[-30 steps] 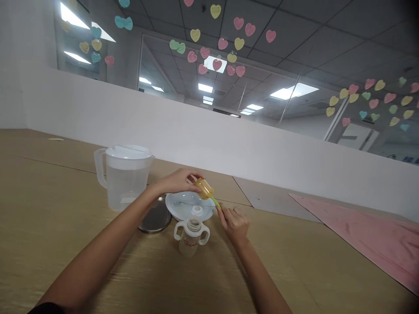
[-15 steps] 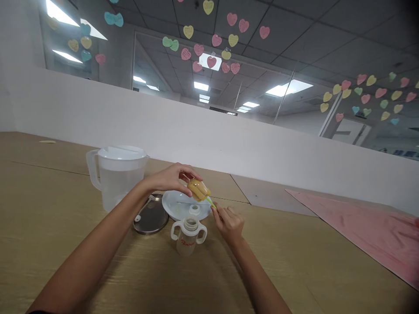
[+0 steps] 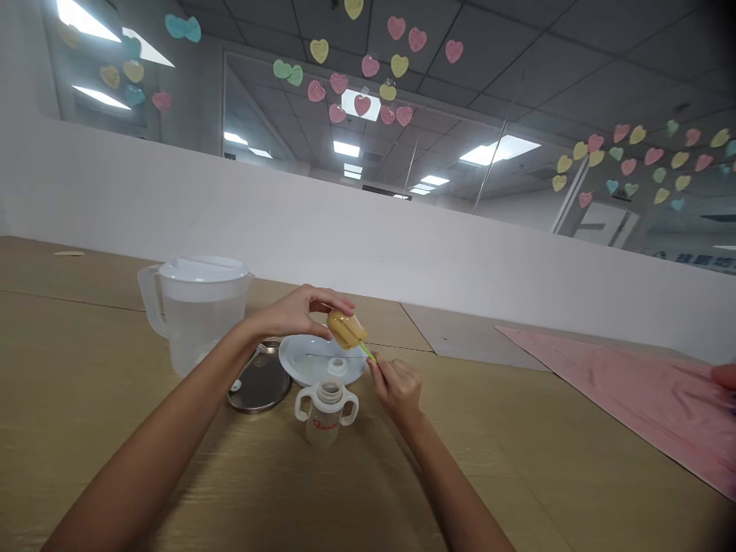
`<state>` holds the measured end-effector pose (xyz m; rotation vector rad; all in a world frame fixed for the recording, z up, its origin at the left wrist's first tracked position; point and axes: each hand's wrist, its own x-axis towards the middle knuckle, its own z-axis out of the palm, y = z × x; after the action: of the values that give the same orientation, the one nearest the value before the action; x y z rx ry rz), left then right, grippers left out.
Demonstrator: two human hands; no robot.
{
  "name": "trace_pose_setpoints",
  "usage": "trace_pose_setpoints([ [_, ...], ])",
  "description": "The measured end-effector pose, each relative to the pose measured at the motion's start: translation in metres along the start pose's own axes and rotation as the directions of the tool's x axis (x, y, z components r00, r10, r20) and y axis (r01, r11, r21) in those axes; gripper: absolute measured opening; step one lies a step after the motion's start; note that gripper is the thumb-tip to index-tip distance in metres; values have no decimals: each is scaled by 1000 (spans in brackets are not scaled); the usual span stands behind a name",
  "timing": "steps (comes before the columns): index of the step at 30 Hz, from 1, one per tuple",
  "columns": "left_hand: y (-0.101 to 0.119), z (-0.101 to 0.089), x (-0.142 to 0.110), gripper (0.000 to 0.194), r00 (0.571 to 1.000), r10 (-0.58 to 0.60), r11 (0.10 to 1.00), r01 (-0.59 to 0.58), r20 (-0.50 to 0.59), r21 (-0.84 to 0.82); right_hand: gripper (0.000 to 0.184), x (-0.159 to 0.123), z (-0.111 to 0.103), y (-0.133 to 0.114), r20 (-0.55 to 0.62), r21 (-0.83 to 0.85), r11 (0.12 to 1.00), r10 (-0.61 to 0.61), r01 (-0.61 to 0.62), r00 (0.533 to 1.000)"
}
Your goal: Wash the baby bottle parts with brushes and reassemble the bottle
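Observation:
A yellow sponge brush (image 3: 345, 330) with a thin green handle is held tilted above the plate. Its sponge head seems to sit inside a clear dome-shaped cap, pinched by my left hand (image 3: 304, 310) between thumb and fingers. Lower right, my right hand (image 3: 399, 387) is closed around the green handle. Below them stands an uncovered baby bottle (image 3: 323, 429), upright, with two white side handles and red lettering. Behind it a white plate (image 3: 296, 360) bears a small white ring-shaped piece (image 3: 337, 366).
Left of the bottle lies a round metal tray (image 3: 261, 387) with a thin white straw piece on it. A lidded clear pitcher (image 3: 201, 307) stands further left. Pink cloth (image 3: 621, 383) covers the right side, where another person's fingers (image 3: 723, 376) show at the edge.
The view has shifted slightly, so everything sits a little further left. Both hands keep their hold on cap and brush. More of the other person's fingers shows at the right edge.

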<state>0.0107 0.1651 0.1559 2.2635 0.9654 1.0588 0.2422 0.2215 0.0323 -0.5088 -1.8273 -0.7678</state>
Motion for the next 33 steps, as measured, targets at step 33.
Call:
trace_pose_setpoints([
  [33,1,0,-2,48,932,-355,934,350,75,75,17,-4,5,-4,45,-15,999,-29,29,999],
])
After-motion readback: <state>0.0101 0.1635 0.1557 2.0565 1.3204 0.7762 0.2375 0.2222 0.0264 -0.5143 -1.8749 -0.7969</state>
